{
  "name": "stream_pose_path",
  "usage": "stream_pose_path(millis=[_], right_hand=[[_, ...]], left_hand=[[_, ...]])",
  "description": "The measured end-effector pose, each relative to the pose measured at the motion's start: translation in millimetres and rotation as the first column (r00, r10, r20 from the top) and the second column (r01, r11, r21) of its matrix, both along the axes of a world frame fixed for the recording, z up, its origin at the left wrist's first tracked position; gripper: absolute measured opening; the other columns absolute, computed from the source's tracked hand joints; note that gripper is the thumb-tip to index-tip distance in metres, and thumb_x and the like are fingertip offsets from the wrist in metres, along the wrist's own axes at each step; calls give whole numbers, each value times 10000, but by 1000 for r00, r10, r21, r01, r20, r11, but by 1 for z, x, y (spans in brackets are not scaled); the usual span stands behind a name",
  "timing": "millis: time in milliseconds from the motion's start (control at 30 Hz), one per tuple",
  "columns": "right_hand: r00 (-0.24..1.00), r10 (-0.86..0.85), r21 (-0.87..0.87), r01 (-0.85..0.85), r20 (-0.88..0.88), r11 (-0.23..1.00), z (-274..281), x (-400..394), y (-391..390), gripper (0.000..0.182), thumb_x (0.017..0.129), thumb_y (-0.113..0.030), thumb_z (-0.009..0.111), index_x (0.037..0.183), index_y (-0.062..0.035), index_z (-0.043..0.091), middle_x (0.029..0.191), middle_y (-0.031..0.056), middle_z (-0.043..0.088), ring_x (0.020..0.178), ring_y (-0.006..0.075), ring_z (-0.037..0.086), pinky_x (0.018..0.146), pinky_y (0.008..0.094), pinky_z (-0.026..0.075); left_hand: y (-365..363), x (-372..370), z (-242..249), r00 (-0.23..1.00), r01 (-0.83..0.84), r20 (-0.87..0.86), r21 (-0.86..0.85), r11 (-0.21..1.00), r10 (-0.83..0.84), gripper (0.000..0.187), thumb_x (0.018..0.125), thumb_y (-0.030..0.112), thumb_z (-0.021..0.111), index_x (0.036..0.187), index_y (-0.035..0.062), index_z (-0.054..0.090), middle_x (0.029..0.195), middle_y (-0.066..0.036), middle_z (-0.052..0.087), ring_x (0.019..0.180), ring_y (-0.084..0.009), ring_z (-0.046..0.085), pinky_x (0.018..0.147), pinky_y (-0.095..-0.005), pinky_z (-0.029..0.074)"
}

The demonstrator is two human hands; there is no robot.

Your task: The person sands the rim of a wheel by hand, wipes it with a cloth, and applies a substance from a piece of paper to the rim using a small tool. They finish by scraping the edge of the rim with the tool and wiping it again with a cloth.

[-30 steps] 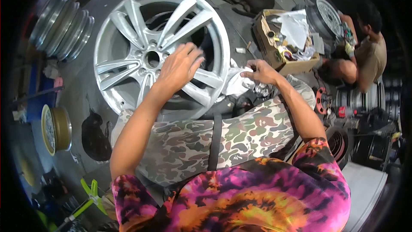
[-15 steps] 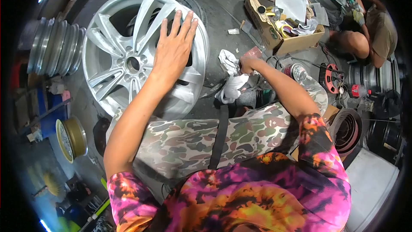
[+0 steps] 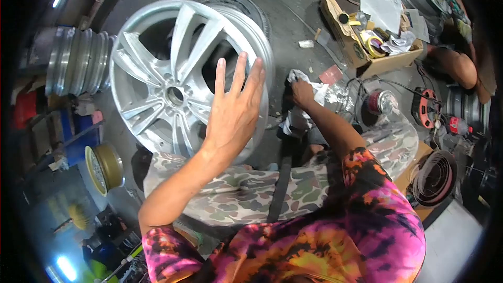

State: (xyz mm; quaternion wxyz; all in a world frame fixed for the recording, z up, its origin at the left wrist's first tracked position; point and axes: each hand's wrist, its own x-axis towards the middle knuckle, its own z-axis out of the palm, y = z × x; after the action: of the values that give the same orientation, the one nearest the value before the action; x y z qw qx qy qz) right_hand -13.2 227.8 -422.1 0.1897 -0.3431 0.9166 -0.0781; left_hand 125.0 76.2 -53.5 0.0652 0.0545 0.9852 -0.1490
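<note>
A large silver alloy wheel (image 3: pixel 187 71) with split spokes leans in front of me, its face turned up. Over its right side is my left hand (image 3: pixel 234 110), fingers stretched and spread, holding nothing. My right hand (image 3: pixel 303 94) is down to the right of the wheel, its fingers closed on a crumpled white cloth (image 3: pixel 318 92). Just beyond that hand lies a reddish flat pad (image 3: pixel 330 75). Crinkled silver foil (image 3: pixel 339 97) sits beside the cloth, and a tin can (image 3: pixel 381 102) stands farther right.
A cardboard box (image 3: pixel 390 64) holds tape rolls and paper. Stacked rims (image 3: pixel 78 63) stand at the left, with a gold rim (image 3: pixel 105 167) below. At right are a red cable reel (image 3: pixel 423 106), a bottle (image 3: pixel 459 126) and a coiled abrasive belt (image 3: pixel 434 177). Another person (image 3: pixel 453 65) sits beyond.
My left hand has come back down off the upper spokes. The right hand has let go of the reddish pad and taken hold of the white cloth. The camera view has shifted slightly.
</note>
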Motion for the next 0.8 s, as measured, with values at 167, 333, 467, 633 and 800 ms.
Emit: stream_pose_path(millis=[167,333,467,633,800], right_hand=[[996,-62,-138,52,-70,989,0,-2,17,251,853,-209,708,1026,-27,703,1080,184,678,973,396,690,814,486,576],[964,-128,-422,218,233,880,37,-39,-4,314,894,-282,669,992,15,650,1004,257,673,952,458,664,830,522,535],[931,-90,-660,316,353,682,126,-62,-23,310,937,-276,627,999,24,578,961,255,691,913,437,685,817,507,529],[939,135,-786,179,315,592,260,-49,-20,279,968,-231,637,1128,-7,594,997,200,693,828,317,691,772,434,551],[927,271,-859,-350,-260,373,287,-23,-21,372,925,-97,732,1293,-92,675,932,117,649,764,288,663,711,380,551]], left_hand=[[-28,-14,-3,991,-57,-122,42,997,62,739,872,28,557,1589,66,386,1700,-68,271,1580,-348,196,1270,-606,133],[-23,-16,-4,992,-66,-112,-25,998,63,695,892,54,538,1570,2,391,1689,-147,281,1581,-359,198,1269,-611,121],[1,-1,10,1000,-8,-21,-50,999,7,614,885,77,584,1489,-6,516,1630,-183,384,1541,-362,303,1266,-603,154],[-31,-4,30,977,-199,148,341,919,157,431,830,73,667,1258,70,715,1276,-180,689,1152,-357,659,1057,-469,494],[-86,-18,-17,967,-250,86,503,827,240,274,893,132,573,1044,36,780,842,-206,747,838,-409,718,824,-473,572]])
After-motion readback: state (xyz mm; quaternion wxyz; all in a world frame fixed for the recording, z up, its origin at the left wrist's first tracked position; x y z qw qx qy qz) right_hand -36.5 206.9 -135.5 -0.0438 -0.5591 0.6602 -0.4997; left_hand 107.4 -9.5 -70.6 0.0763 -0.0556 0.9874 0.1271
